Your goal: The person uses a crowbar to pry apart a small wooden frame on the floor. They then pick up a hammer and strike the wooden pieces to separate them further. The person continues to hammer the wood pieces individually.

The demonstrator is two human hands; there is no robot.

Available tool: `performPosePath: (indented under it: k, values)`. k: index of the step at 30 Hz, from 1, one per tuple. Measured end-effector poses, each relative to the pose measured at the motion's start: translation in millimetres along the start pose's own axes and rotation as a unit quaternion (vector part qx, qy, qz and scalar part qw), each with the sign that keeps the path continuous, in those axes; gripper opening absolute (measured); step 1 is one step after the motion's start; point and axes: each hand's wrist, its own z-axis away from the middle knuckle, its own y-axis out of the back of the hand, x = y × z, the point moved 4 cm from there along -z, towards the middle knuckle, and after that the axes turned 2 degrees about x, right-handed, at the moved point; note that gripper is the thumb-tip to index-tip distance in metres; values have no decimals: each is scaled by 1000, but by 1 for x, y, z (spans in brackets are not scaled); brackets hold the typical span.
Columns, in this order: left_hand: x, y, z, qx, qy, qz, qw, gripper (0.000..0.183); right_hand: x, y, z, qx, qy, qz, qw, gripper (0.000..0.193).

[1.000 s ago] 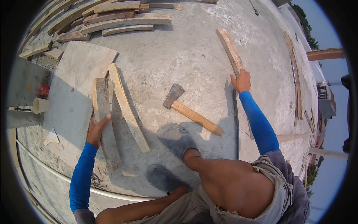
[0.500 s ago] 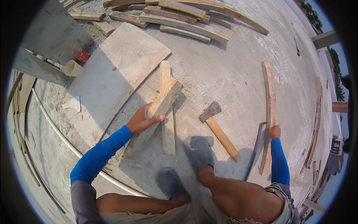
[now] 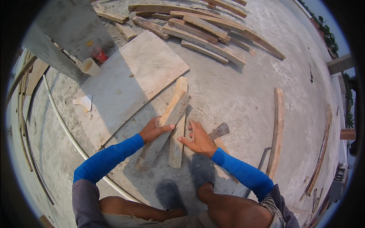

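My left hand (image 3: 154,130) is closed around a short wooden beam (image 3: 175,109), which slants from lower left to upper right with its far end toward the middle. Beneath it lies another piece of lumber (image 3: 176,150), crossing under the held beam. My right hand (image 3: 199,140) is just right of the two pieces, fingers spread and nothing in them. Behind the right hand and forearm lies a hatchet-like tool with a metal head (image 3: 219,130) and a wooden handle, partly covered by my arm. A dark pry bar (image 3: 264,157) rests farther right, its lower part hidden by my sleeve.
A long plank (image 3: 278,125) lies to the right, with another strip (image 3: 323,152) beyond. Several boards (image 3: 207,38) are piled at the far side. A flat panel (image 3: 133,68) spreads at left, near a beige cup (image 3: 90,67) and a white pipe (image 3: 64,125).
My right hand has let go of the long plank at right and come in beside the held beam. The view has shifted, so the surroundings sit lower.
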Motion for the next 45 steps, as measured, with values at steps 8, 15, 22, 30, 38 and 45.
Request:
performPosePath:
  k: [8, 15, 22, 30, 38, 45]
  values:
    - [5, 5, 11, -18, 31, 103, 994, 83, -2, -23, -13, -7, -78, -161, 984, 61]
    - [21, 18, -10, 47, -46, 14, 998, 76, 38, 149, -22, 7, -96, -96, 991, 52]
    - [3, 40, -10, 192, -15, 68, 979, 78, 84, 265, -68, 98, -16, 285, 953, 52]
    - [-23, 49, 4, 226, 14, 39, 973, 69, -16, 267, -283, 365, 244, 375, 817, 62]
    - [-44, 61, 31, 231, -18, 16, 973, 66, -5, 284, -360, 280, 155, 425, 847, 53]
    - [-55, 66, 32, 245, -12, 29, 969, 67, 36, 314, -312, 350, 15, 429, 833, 58]
